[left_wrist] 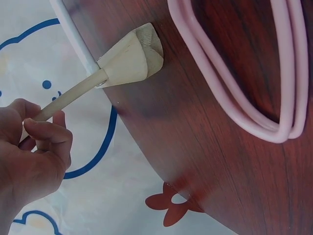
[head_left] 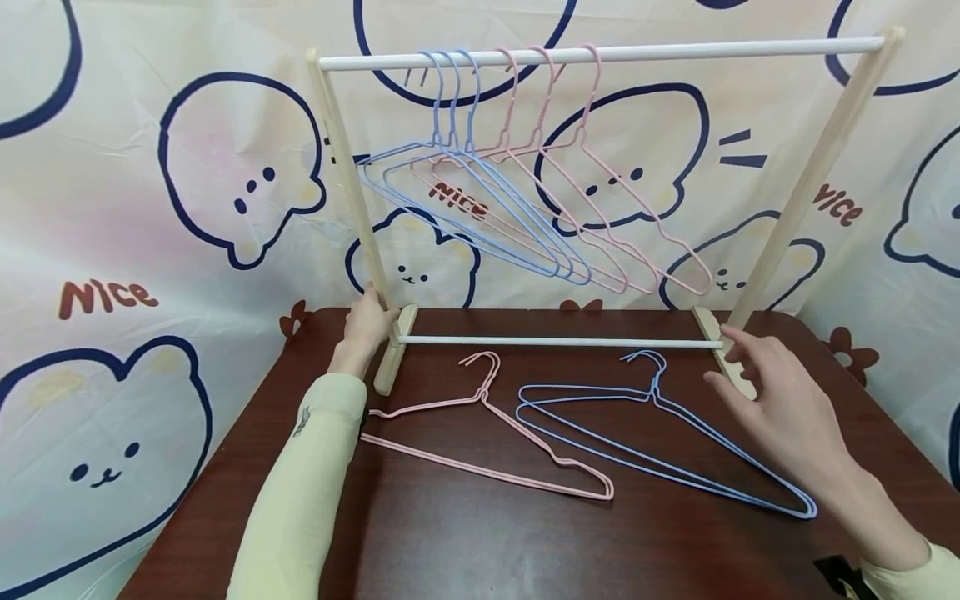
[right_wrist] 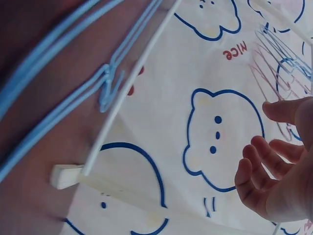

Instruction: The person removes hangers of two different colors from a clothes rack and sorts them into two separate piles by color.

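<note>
The left hand (head_left: pixel 363 327) grips the left post (head_left: pixel 344 158) of a pale wooden rack (head_left: pixel 712 51) on the grained table (head_left: pixel 450 542); the right hand (head_left: pixel 793 408), fingers parted, is beside its right post (head_left: pixel 817 177). Thin triangular pink hangers (head_left: pixel 483 395) and blue hangers (head_left: pixel 655 393) lie before it.

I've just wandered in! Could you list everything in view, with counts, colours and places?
Rack: one, pale wood with white rods, on the table
Hanging blue hangers: three, blue, on the top rod
Hanging pink hangers: three, pink, beside the blue ones
Loose pink hangers: two, pink, table's left
Loose blue hangers: two, blue, table's right
Table: one, dark brown, below
Cloth: pale, cartoon-printed, behind
Sleeves: two, pale yellow-green, forearms
Left hand: one, bare, gripping rack
Right hand: one, bare, near rack's right foot
</note>
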A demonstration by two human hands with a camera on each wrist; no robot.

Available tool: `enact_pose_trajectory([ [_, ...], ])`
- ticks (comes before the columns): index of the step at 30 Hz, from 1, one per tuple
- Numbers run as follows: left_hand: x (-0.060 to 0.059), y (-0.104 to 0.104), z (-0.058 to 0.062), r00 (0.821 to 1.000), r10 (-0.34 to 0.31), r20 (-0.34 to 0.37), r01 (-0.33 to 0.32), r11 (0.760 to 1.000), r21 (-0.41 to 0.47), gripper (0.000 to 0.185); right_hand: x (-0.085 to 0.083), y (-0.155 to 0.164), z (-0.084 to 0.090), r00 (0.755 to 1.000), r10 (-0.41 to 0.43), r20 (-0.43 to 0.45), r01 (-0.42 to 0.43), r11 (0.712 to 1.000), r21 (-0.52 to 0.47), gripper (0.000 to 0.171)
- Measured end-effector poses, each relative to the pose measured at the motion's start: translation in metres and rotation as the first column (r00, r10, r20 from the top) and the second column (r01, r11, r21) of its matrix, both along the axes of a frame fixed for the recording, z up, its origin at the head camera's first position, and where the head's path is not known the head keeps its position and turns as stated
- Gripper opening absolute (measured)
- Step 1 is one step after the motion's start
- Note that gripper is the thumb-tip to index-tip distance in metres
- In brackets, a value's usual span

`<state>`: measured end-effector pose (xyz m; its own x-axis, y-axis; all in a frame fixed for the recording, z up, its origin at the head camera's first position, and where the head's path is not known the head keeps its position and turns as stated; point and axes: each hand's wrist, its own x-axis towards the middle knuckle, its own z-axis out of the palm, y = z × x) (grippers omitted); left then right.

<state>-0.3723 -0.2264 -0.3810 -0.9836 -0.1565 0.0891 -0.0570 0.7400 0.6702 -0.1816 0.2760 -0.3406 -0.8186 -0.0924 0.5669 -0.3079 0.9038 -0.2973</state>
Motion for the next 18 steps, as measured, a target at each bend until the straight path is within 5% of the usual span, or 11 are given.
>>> enact_pose_trajectory([
  [10, -0.002, -0.001, -0.003, 1.000, 0.000, 0.003, 0.000, 1.000, -0.005, 0.044, -0.028, -0.018, 0.027, 0.986, -0.020, -0.163, 0.019, 1.000, -0.007, 0.080],
  [18, -0.003, -0.001, -0.002, 1.000, -0.007, -0.008, 0.007, 1.000, 0.004, 0.046, -0.052, -0.028, 0.040, 0.980, -0.023, -0.197, 0.025, 1.000, 0.008, 0.084],
])
